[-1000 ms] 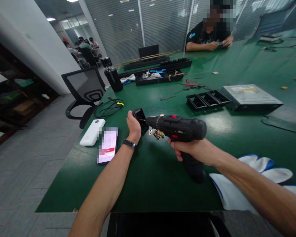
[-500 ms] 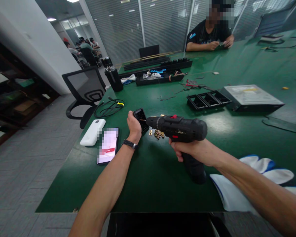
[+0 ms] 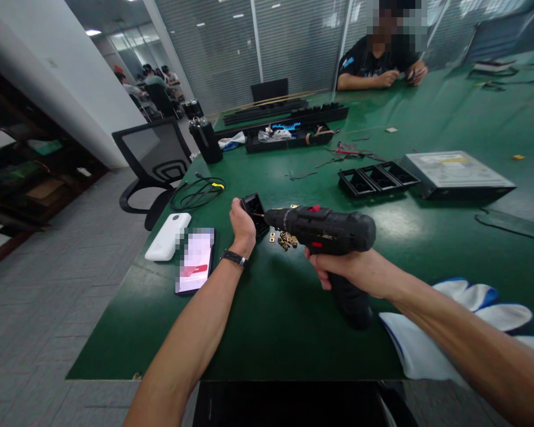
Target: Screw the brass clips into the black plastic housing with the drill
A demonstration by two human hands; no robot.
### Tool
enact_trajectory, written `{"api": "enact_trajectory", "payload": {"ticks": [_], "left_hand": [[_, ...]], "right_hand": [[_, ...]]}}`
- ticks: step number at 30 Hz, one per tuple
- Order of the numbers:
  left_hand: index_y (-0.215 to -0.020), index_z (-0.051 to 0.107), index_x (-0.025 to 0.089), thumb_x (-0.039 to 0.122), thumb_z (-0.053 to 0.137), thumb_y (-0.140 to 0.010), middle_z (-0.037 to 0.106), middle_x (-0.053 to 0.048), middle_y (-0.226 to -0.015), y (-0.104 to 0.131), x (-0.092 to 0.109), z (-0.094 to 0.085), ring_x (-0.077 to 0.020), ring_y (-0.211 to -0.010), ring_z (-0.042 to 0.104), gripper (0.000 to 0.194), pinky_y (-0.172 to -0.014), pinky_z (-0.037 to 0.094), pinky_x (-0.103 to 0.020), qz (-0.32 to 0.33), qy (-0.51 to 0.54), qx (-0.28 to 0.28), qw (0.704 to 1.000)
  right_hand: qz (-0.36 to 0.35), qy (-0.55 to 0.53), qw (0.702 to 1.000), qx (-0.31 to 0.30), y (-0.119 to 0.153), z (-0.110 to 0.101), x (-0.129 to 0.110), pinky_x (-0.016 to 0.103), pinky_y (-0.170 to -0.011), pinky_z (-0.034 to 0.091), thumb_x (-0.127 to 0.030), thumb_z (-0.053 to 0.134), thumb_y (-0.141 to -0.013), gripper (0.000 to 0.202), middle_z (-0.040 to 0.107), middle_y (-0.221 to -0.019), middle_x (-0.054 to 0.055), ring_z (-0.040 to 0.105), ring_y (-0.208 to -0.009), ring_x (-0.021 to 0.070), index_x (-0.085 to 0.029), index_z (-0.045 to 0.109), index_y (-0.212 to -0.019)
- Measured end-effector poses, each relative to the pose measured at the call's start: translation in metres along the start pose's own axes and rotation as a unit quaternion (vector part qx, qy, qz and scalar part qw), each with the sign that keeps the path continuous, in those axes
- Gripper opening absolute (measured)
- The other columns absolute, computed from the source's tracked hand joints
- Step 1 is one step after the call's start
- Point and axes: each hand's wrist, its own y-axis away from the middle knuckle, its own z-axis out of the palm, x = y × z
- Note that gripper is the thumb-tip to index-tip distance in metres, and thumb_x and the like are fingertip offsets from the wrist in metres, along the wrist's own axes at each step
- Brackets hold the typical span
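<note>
My left hand is closed round a small black plastic box, tilted so that its open side faces right. A black cordless drill lies level in my right hand, with my fingers wrapped round its grip. The drill's thin bit points left and reaches into the box; its tip is hard to make out inside. On the table just below the chuck lies a small heap of brass-coloured screws and fittings. A small brass plate with holes is beside the heap.
A black three-part frame and a metal-topped case stand to the right. White gloves lie under my right forearm. A phone, white power bank and coiled cable are left. Another person sits opposite.
My hands, the box and the drill have hardly moved; the whole view has shifted very slightly. The person opposite has moved their hands a little.
</note>
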Motion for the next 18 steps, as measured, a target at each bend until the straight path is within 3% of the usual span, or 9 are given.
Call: {"api": "enact_trajectory", "payload": {"ticks": [18], "left_hand": [[-0.076,0.060,0.019,0.065,0.059,-0.096,0.057,0.002,-0.068,0.0057,0.0064,0.0005,-0.0132,-0.064,0.056,0.050,-0.064,0.045,-0.026,-0.012,0.041,-0.025,0.999]], "right_hand": [[-0.007,-0.009,1.000,0.004,0.0005,0.0021,-0.0046,0.036,-0.064,0.054,-0.024,0.068,-0.088,0.006,0.066,-0.065,-0.002,0.064,-0.058,0.0179,-0.022,0.066,-0.093]]}}
